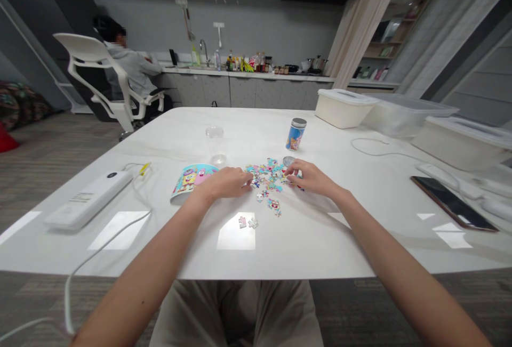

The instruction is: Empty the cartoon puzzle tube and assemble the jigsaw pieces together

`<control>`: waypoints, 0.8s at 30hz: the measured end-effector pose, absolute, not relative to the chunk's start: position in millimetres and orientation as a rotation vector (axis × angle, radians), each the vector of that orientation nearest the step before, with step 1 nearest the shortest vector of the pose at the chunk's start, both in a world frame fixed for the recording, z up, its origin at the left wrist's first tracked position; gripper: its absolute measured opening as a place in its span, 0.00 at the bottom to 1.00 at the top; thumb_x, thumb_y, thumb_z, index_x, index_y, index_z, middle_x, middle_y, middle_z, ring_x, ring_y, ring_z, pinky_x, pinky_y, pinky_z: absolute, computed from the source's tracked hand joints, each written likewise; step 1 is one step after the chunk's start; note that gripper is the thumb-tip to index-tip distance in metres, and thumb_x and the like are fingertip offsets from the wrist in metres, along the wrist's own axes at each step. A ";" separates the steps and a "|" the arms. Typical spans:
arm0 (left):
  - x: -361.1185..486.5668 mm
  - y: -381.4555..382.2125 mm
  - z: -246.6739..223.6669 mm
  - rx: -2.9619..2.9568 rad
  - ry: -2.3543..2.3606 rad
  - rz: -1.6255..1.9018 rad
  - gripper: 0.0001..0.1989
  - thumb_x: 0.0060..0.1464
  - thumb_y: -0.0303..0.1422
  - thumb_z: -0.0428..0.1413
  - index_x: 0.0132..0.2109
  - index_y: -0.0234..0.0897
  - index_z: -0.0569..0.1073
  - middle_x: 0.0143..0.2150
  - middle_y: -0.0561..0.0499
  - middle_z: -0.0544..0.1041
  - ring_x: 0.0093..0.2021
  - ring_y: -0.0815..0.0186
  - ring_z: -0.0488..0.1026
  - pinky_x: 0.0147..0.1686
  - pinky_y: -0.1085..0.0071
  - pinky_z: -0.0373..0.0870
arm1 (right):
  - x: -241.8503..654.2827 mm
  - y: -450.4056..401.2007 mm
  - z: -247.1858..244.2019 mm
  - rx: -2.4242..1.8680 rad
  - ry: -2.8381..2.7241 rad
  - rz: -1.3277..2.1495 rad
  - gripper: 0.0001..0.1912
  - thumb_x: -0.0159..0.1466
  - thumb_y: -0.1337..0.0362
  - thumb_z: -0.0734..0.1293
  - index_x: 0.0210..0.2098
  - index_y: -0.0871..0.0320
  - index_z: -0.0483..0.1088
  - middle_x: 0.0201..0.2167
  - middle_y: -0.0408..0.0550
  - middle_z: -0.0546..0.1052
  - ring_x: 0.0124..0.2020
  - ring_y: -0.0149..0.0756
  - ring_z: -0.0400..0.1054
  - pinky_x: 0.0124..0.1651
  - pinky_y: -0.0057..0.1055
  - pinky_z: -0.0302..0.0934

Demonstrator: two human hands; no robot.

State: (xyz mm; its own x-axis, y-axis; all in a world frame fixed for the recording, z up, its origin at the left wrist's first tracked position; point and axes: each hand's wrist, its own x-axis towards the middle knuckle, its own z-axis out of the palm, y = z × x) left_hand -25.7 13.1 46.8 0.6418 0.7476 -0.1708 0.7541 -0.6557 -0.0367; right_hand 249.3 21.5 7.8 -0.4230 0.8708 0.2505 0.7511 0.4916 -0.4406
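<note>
Small colourful puzzle pieces [272, 170] lie in a loose heap on the white table [304, 251]. My left hand [232, 182] rests at the heap's left edge, fingers curled; whether a piece is between them is too small to tell. At the right edge is my right hand [306, 176], its thumb and fingers apart over the pieces. Two pieces [248, 223] lie by themselves nearer the front edge. A curved cartoon picture sheet [192, 179] lies beside my left wrist. Behind my right hand are a round metal lid [288, 161] and an upright blue cartoon can [296, 134].
A clear plastic jar [216, 145] is behind the picture sheet. On the left are a white power strip [92, 198] and cable. A phone [452, 203] and storage boxes [346, 107] are on the right. A person [130, 64] sits on a chair at back left.
</note>
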 end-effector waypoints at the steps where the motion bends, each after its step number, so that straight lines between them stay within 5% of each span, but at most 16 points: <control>1: -25.2 12.9 46.8 2.811 1.293 -0.267 0.13 0.62 0.35 0.46 0.47 0.39 0.73 0.39 0.43 0.76 0.37 0.58 0.75 0.37 0.65 0.66 | 244.9 17.6 10.3 -1.258 -2.338 0.423 0.07 0.61 0.69 0.65 0.36 0.57 0.75 0.36 0.47 0.75 0.36 0.34 0.69 0.41 0.30 0.63; 7: -30.9 17.4 45.8 2.810 1.286 -0.206 0.14 0.62 0.37 0.49 0.49 0.39 0.73 0.38 0.43 0.77 0.39 0.58 0.75 0.38 0.66 0.66 | 225.4 -2.4 19.2 -1.051 -2.484 0.672 0.06 0.62 0.62 0.67 0.38 0.54 0.76 0.38 0.47 0.74 0.38 0.33 0.68 0.41 0.31 0.64; 24: -32.4 14.0 45.7 2.661 1.208 -0.261 0.12 0.55 0.31 0.50 0.47 0.40 0.72 0.38 0.45 0.75 0.39 0.59 0.73 0.39 0.65 0.67 | 223.2 -4.0 20.3 -1.053 -2.536 0.713 0.07 0.63 0.68 0.65 0.38 0.54 0.76 0.36 0.46 0.75 0.37 0.33 0.68 0.41 0.31 0.63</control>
State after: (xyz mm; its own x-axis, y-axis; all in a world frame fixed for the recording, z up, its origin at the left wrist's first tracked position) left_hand -32.4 14.0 45.7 0.6489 0.7206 -0.2442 0.7572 -0.6432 0.1141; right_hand 223.2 -4.0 20.3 -0.6845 0.7240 0.0859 0.5731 0.6072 -0.5504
